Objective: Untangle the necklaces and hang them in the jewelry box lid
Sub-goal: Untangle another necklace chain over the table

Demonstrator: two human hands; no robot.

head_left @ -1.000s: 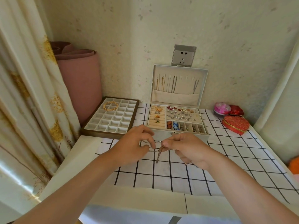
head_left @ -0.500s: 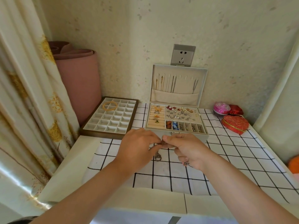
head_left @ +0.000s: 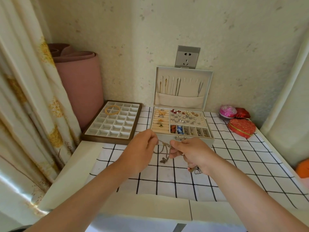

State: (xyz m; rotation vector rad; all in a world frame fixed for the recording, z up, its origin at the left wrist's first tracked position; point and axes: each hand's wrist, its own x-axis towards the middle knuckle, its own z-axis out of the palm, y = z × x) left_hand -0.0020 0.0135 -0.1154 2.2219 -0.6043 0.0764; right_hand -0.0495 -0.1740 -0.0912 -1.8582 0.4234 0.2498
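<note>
A thin dull-gold necklace chain (head_left: 164, 148) with a small pendant (head_left: 163, 159) stretches between my two hands just in front of the jewelry box (head_left: 182, 126). My left hand (head_left: 142, 146) pinches one end of the chain. My right hand (head_left: 189, 151) pinches the other end, and more tangled chain and charms (head_left: 194, 169) hang below its palm. The box lid (head_left: 183, 86) stands open against the wall with several necklaces hanging on its hooks above a fabric pocket.
A compartment tray (head_left: 113, 123) with gold bangles (head_left: 112, 110) sits left of the box. A pink rolled mat (head_left: 80, 87) and a curtain (head_left: 30, 97) stand at the left. A red heart box (head_left: 242, 128) and a pink round box (head_left: 227, 111) lie at the right on the checked cloth (head_left: 234, 161).
My hands were pressed together at the chain half a second ago; now they have drawn apart, stretching the chain, and the pendant hangs lower between them.
</note>
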